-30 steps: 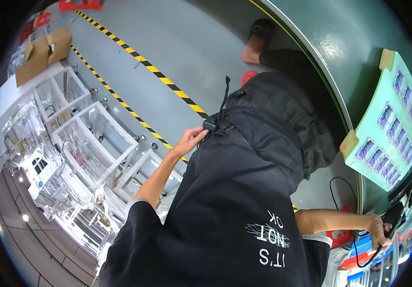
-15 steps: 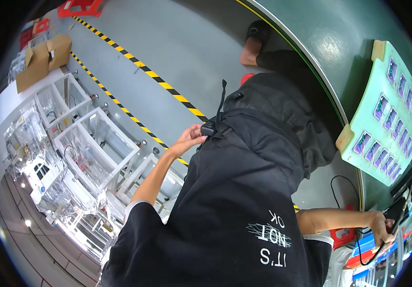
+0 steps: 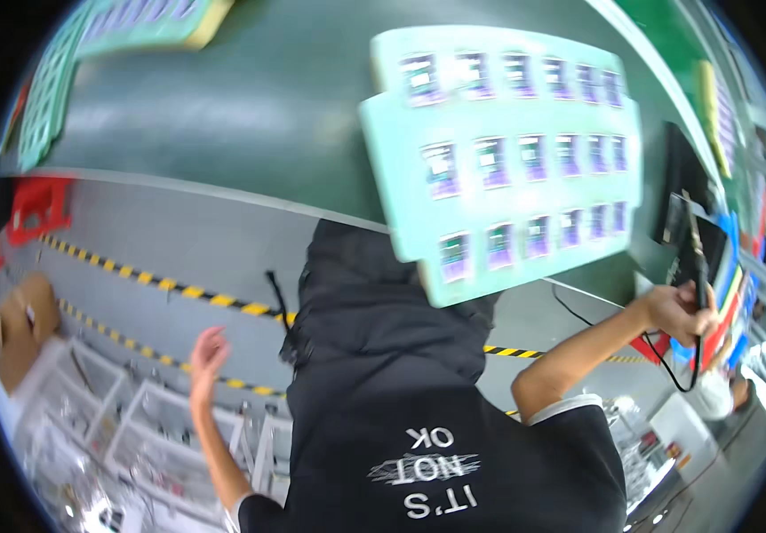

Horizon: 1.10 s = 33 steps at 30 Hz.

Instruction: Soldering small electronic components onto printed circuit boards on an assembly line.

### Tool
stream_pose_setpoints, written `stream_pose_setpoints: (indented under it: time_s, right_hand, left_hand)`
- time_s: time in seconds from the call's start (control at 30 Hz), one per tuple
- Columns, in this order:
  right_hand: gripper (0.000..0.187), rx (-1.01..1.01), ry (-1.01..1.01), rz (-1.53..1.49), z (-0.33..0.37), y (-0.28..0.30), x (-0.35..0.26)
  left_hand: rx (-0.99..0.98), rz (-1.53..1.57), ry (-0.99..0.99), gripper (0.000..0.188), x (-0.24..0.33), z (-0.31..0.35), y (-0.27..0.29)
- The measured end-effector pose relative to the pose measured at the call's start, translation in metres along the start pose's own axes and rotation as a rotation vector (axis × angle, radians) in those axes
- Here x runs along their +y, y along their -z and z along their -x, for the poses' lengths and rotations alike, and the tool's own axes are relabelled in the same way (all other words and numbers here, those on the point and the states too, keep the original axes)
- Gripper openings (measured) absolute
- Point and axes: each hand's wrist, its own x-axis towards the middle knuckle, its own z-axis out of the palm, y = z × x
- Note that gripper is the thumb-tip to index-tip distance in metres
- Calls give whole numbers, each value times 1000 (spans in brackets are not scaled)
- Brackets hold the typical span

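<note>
My right hand is closed around the dark handle of a soldering iron, its thin metal tip pointing up and a black cord looping below. To its left, a mint-green tray overhangs the near table edge above my lap. Three rows of small purple-and-green circuit boards lie in it. Away from the table, my left hand is in the air left of my lap, blurred, fingers loosely extended and nothing visible in them. It touches neither the tray nor the boards.
The dark green table spans the far side, with another mint tray at far left. A black device sits beside the iron. A red stool, cardboard box and white-framed racks stand left. Striped tape crosses the floor.
The view has swung toward the table, bringing the tray in front of me. My left hand has let go of the black strap buckle at my waist and moved left. My right hand keeps the iron.
</note>
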Motion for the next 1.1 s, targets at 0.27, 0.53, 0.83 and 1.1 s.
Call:
stream_pose_setpoints:
  time_s: [0.27,0.53,0.83,1.1]
  right_hand:
    - [26,-10,17,-59,-11,13,-6]
    - [26,-14,4,-58,-7,8,-5]
    - [31,-39,79,29,-4,9,-1]
    - [29,6,61,-1,0,4,-5]
  left_hand:
    - [-66,-9,-950,10,224,-9,-55]
    - [-106,145,-768,28,326,-21,-177]
    - [-233,-91,-728,30,320,-33,-181]
    - [-271,-76,-570,31,322,-20,-192]
